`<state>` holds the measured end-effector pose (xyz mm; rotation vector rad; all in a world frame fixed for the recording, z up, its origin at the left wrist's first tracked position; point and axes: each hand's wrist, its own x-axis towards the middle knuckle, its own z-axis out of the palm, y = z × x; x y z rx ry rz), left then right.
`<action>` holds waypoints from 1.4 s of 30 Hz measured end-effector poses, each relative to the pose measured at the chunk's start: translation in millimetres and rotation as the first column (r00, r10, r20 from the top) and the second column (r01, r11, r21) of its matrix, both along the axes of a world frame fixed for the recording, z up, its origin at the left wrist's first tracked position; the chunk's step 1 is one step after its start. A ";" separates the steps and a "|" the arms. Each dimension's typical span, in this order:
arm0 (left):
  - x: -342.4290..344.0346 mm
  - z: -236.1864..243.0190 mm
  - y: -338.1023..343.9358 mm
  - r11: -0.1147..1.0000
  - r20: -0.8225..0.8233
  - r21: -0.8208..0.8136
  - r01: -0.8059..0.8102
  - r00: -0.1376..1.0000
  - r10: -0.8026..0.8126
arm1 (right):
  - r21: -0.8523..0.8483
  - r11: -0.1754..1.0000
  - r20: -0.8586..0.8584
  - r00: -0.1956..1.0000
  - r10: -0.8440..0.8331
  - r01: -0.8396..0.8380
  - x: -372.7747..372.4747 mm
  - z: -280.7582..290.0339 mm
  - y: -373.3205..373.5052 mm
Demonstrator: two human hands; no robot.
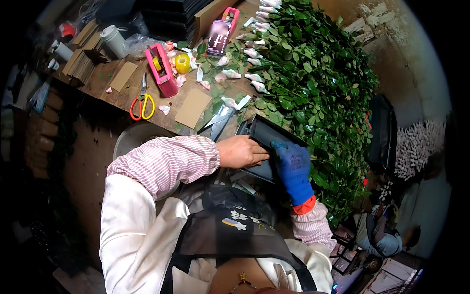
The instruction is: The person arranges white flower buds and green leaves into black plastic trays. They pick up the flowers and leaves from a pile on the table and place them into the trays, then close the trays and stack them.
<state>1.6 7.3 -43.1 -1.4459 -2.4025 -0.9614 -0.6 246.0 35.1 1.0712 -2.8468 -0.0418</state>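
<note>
My bare left hand (243, 151) lies over the left side of a black tray-like piece (266, 130), fingers together and bent onto it, thumb hidden. My right hand (293, 166), in a blue glove, is curled at the piece's right side beside my left fingertips; what its fingers hold is hidden. A metal blade-like strip (218, 123) and white-wrapped rosebuds (229, 102) lie just above. To the upper left are a tan card (193, 108), scissors with red and yellow handles (143, 105), a pink tape dispenser (163, 73) and a yellow tape roll (182, 63).
A large leafy pile of rose stems (318, 83) covers the right of the wooden table (98, 85). Cardboard pieces, white cups (113, 41) and black stacked boards (166, 22) stand at the back. A bin (127, 138) is below the edge; another person (379, 237) is at lower right.
</note>
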 end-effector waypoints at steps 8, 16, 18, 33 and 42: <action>25.1 -8.1 -22.7 0.895 -0.136 0.298 -0.333 0.913 0.385 | 0.389 0.919 -0.038 0.998 -0.054 0.065 29.2 -14.0 -19.1; 33.9 -79.9 -56.6 0.540 0.259 -0.320 -0.778 0.477 0.840 | 0.424 0.901 0.015 0.994 -0.108 0.091 42.6 -18.7 -25.1; 18.0 -84.5 -55.5 0.562 0.281 -0.488 -0.668 0.490 0.825 | 0.440 0.895 0.008 0.996 -0.087 0.075 41.5 -16.2 -25.0; 52.8 32.3 -82.7 0.891 0.840 -0.219 -0.398 0.387 0.379 | 0.411 0.909 -0.009 0.997 -0.077 0.074 42.3 -15.6 -24.1; 27.4 36.6 -79.6 0.797 0.516 -0.503 -0.333 0.624 0.587 | 0.405 0.910 -0.035 0.997 -0.074 0.082 41.8 -17.6 -22.9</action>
